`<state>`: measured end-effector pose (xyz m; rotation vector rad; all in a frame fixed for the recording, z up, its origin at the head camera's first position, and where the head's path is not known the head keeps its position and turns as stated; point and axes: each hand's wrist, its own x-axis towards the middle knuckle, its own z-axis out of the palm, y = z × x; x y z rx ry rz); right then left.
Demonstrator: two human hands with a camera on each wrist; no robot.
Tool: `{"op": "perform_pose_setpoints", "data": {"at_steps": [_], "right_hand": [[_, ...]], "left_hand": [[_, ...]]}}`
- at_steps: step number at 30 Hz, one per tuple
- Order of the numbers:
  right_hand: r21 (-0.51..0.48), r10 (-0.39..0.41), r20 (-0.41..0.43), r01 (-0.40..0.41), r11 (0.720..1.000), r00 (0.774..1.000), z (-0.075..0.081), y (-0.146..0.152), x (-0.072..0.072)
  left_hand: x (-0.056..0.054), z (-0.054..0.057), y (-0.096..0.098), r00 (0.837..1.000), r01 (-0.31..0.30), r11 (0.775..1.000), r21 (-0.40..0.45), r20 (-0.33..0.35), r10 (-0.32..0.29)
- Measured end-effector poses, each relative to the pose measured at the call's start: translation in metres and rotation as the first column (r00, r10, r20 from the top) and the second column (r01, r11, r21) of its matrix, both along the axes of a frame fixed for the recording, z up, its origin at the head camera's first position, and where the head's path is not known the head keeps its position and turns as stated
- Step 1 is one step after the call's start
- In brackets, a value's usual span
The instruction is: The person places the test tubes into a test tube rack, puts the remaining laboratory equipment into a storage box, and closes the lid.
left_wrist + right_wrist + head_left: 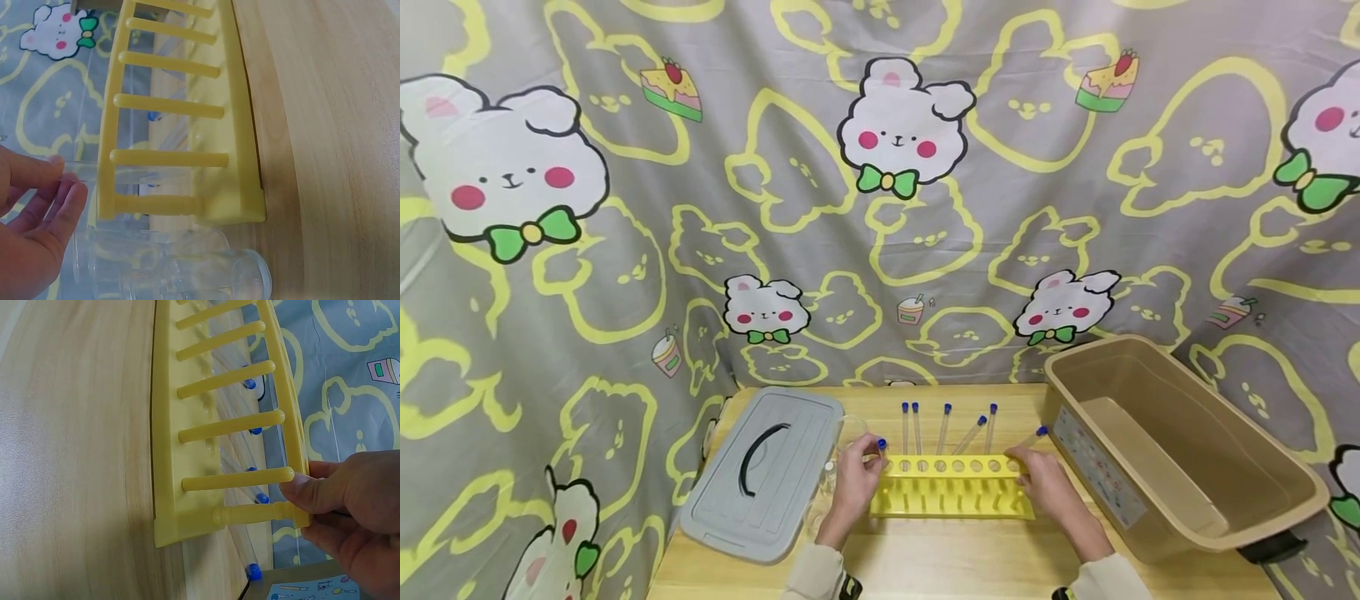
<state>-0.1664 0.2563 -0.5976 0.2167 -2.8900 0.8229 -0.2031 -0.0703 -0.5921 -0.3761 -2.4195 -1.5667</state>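
A yellow test tube rack (951, 507) stands upright on the wooden table between both hands. At its left end my left hand (856, 477) pinches a clear test tube with a blue cap (882, 444). In the left wrist view the tube (147, 173) runs from the fingertips down through the rack's upper plate. My right hand (1047, 483) grips the right end of that plate, thumb in front, as the right wrist view shows. Several blue-capped test tubes (945, 425) lie behind the rack, one (252, 571) near its right end.
Clear glass vessels (250, 275) stand by the rack's left end. Farther left lies a grey lid (718, 492) with a black handle. A large brown bin (1187, 533) sits on the right. A patterned curtain (820, 242) hangs behind the table (940, 558).
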Motion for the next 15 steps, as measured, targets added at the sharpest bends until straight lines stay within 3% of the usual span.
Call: {"op": "perform_pose_setpoints", "data": {"at_steps": [4,15], "right_hand": [[0.001,-0.009,0.011,0.009,1.000,1.000,-0.0011,0.0005,0.0013],[0.001,-0.006,-0.007,0.006,1.000,1.000,-0.0015,0.0012,0.0032]], "left_hand": [[0.0015,0.0011,0.0001,1.000,-0.009,1.000,0.004,0.018,0.009],[0.0060,0.0018,0.0007,1.000,-0.011,1.000,-0.028,-0.009,0.011]]}}
